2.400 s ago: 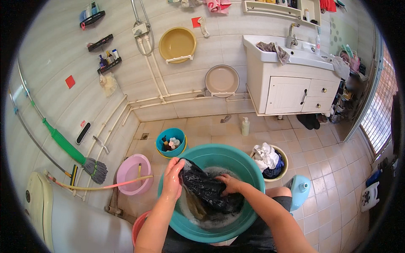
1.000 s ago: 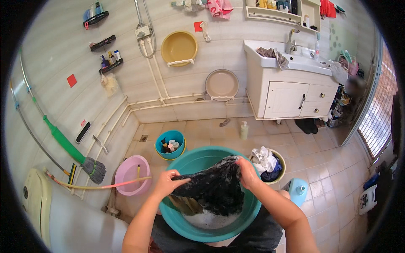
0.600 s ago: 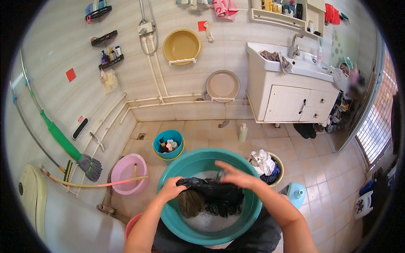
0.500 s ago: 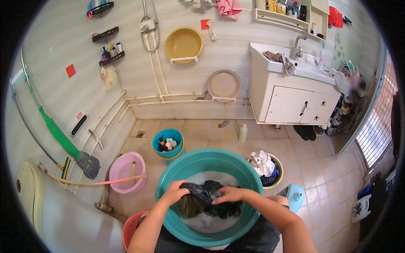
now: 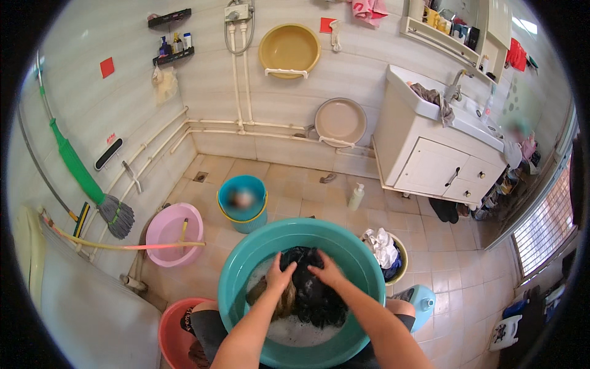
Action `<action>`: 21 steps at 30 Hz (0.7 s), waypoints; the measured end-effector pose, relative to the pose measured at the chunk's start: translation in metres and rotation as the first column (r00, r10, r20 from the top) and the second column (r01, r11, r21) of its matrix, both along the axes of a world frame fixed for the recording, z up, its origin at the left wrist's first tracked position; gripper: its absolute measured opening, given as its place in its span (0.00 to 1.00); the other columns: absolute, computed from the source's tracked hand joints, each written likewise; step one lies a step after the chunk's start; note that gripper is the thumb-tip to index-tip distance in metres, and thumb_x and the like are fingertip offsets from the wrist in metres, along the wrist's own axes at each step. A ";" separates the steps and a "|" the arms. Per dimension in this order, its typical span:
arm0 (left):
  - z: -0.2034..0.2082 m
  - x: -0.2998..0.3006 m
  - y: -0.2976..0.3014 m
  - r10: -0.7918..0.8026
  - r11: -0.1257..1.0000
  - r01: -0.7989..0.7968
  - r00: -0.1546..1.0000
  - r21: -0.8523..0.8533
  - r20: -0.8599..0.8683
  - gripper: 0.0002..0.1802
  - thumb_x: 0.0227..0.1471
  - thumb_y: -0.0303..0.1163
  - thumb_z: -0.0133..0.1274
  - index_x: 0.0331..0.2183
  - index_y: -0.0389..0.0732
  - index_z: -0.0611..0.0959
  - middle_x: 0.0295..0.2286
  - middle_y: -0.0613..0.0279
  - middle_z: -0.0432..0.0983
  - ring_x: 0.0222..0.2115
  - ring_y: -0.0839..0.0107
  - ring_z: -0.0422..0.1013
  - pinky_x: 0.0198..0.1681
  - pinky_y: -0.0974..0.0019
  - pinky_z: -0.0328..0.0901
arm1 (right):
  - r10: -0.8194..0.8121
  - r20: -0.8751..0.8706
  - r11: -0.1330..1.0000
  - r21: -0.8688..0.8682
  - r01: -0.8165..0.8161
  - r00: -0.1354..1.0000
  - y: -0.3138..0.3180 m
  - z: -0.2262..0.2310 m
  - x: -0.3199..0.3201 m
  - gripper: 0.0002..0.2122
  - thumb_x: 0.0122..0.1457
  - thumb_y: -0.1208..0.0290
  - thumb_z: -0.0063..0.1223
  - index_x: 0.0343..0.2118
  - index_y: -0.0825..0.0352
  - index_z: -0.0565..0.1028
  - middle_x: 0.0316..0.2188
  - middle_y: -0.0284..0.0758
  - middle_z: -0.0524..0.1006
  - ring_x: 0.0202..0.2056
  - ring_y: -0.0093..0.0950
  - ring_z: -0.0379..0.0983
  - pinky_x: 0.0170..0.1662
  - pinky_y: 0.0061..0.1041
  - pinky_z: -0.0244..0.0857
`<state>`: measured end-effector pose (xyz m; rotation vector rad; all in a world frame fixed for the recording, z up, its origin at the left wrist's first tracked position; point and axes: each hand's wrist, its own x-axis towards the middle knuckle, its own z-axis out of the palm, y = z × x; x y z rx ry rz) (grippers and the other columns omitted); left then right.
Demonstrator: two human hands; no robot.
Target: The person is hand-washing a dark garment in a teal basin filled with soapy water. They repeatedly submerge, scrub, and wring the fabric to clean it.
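Left hand (image 5: pixel 281 277) and right hand (image 5: pixel 326 271) moved closer, gripping soapy, seemingly unrinsed black garment (image 5: pixel 314 296) inside teal washtub's rim (image 5: pixel 301 225).

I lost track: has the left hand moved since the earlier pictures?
Yes: the left hand moved rightward, away from the left rim of the teal tub.

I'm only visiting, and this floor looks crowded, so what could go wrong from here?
With the left hand and right hand on the black garment, suds might slop from the teal basin, making the floor tiles slippery. Splashes might also wet the white cloth in the cream tub nearby.
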<state>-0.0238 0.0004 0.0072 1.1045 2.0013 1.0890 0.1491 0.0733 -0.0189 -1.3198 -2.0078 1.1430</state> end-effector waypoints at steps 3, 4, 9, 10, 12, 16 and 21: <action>-0.033 0.004 -0.014 -0.062 0.986 0.026 0.974 -0.165 -0.217 0.38 0.42 0.52 0.51 0.50 0.38 0.63 0.46 0.48 0.62 0.47 0.54 0.60 0.49 0.57 0.56 | 0.034 0.498 0.999 -0.016 -0.030 0.867 -0.035 0.012 -0.025 0.28 0.50 0.57 0.50 0.53 0.61 0.58 0.49 0.46 0.62 0.48 0.44 0.60 0.47 0.35 0.57; -0.044 0.001 -0.019 -0.054 0.979 0.011 0.977 -0.202 -0.207 0.38 0.42 0.52 0.51 0.50 0.38 0.63 0.46 0.49 0.63 0.47 0.54 0.60 0.49 0.57 0.56 | 0.126 0.562 0.992 -0.058 -0.113 0.818 -0.037 0.012 -0.026 0.27 0.52 0.56 0.47 0.53 0.58 0.57 0.48 0.43 0.63 0.45 0.42 0.63 0.44 0.37 0.59; -0.017 -0.004 -0.013 -0.142 0.811 0.078 0.988 -0.580 -0.065 0.38 0.40 0.51 0.53 0.48 0.35 0.66 0.45 0.48 0.64 0.47 0.55 0.61 0.48 0.57 0.57 | -0.036 0.398 0.969 -0.209 0.129 0.917 -0.028 -0.004 -0.023 0.22 0.52 0.60 0.47 0.49 0.62 0.62 0.45 0.43 0.66 0.42 0.41 0.64 0.43 0.37 0.60; -0.019 -0.005 -0.011 -0.049 0.859 0.032 0.999 -0.511 -0.020 0.38 0.40 0.50 0.53 0.48 0.34 0.66 0.46 0.47 0.63 0.47 0.55 0.60 0.48 0.58 0.57 | -0.090 0.317 0.971 -0.181 0.153 0.944 -0.034 -0.020 -0.023 0.21 0.51 0.61 0.48 0.48 0.63 0.63 0.44 0.43 0.67 0.42 0.41 0.64 0.43 0.36 0.59; -0.014 -0.006 -0.012 0.139 0.919 -0.093 0.986 -0.383 0.093 0.37 0.41 0.48 0.54 0.48 0.34 0.66 0.47 0.46 0.62 0.48 0.55 0.60 0.48 0.58 0.58 | 0.065 0.386 0.926 -0.368 0.089 0.920 -0.031 0.004 -0.032 0.20 0.49 0.68 0.51 0.45 0.67 0.65 0.42 0.43 0.68 0.42 0.42 0.65 0.44 0.34 0.59; -0.003 -0.012 -0.004 0.476 0.872 -0.272 0.663 -0.406 0.577 0.37 0.40 0.34 0.52 0.52 0.35 0.58 0.50 0.48 0.56 0.49 0.53 0.56 0.49 0.56 0.55 | 0.085 0.114 0.980 -0.189 -0.063 0.990 0.006 -0.097 0.002 0.21 0.46 0.75 0.53 0.46 0.68 0.65 0.44 0.42 0.68 0.46 0.38 0.63 0.47 0.32 0.58; -0.044 -0.017 0.007 0.353 0.900 -0.275 0.001 -0.339 0.936 0.26 0.41 0.42 0.53 0.42 0.39 0.69 0.39 0.56 0.67 0.36 0.58 0.66 0.39 0.54 0.61 | -0.289 -0.123 0.946 -0.187 0.264 0.949 -0.024 0.022 -0.041 0.23 0.45 0.67 0.56 0.45 0.67 0.66 0.42 0.41 0.70 0.44 0.35 0.66 0.45 0.30 0.60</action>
